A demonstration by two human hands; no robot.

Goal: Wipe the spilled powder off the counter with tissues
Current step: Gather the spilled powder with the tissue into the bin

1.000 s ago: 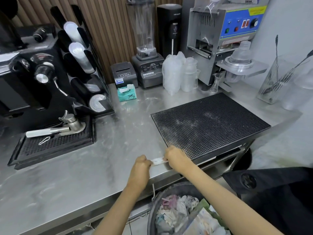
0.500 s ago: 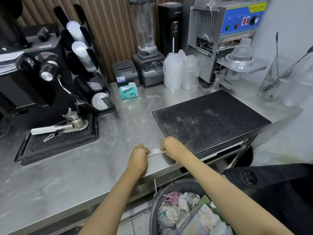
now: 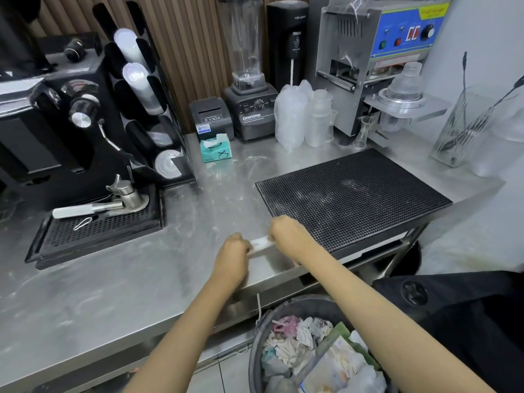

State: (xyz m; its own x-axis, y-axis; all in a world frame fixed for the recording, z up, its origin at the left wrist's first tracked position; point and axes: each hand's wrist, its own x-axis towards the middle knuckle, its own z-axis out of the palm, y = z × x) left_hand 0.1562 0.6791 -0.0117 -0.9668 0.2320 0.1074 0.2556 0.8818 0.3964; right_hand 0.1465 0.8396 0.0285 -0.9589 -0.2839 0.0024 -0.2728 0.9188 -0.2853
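Both hands are pinching one folded tissue [image 3: 260, 244] on the counter [image 3: 119, 282]; left hand [image 3: 233, 255] at nine o'clock, right hand [image 3: 287, 234] at three.

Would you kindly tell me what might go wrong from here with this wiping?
1. The tissue, pinched between the left hand and right hand, is small and may tear.
2. It is at the front edge of the counter, so powder could fall to the floor rather than into the bin.
3. Pale smears beside the black mat could get pushed into its mesh.

Hands [image 3: 233, 252] with tissue [image 3: 261, 244] slightly farther in
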